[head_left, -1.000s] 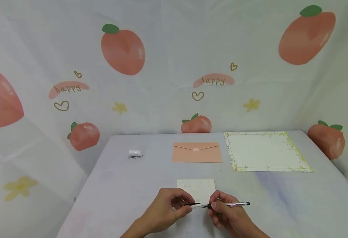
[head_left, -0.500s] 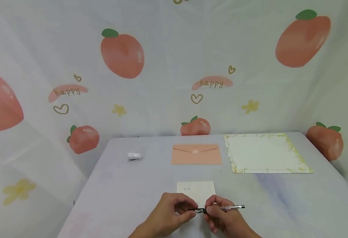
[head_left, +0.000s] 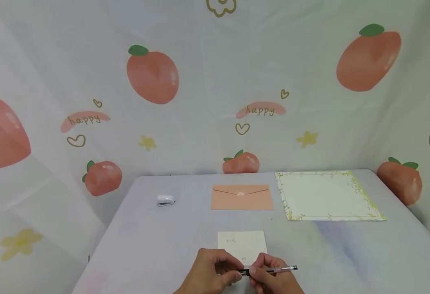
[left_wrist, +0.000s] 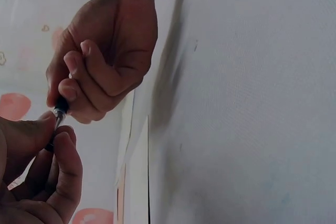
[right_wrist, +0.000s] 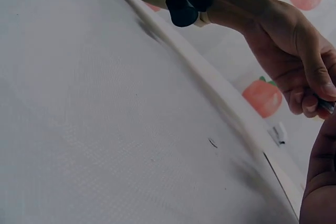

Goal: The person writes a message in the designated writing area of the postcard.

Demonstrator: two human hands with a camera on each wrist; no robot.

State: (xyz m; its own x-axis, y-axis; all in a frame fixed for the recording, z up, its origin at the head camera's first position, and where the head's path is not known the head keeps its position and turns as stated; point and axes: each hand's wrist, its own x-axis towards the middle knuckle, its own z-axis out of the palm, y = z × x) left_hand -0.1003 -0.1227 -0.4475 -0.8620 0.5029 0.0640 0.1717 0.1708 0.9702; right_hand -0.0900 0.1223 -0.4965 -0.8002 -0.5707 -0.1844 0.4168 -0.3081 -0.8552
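Observation:
Above the near part of the table, my right hand (head_left: 273,279) grips a gel pen (head_left: 282,269) with a clear barrel, its tip pointing left. Between thumb and fingers, my left hand (head_left: 211,271) pinches the pen's dark cap (left_wrist: 50,146), which meets the tip end. The left wrist view shows the black grip (left_wrist: 62,104) coming out of the right hand's fingers, with the metal tip running to the cap. Just beyond both hands lies a cream paper (head_left: 242,245) with small handwriting; the hands cover its near edge.
A closed pink envelope (head_left: 242,201) lies behind the paper. To its right is a large sheet (head_left: 328,196) with a floral border. A small white stapler (head_left: 165,200) stands at the back left. A fruit-printed curtain (head_left: 200,73) hangs behind the table.
The cap and the pen tip, apart a second ago, have come together in line as the hands closed in on each other. The head view has tilted up slightly.

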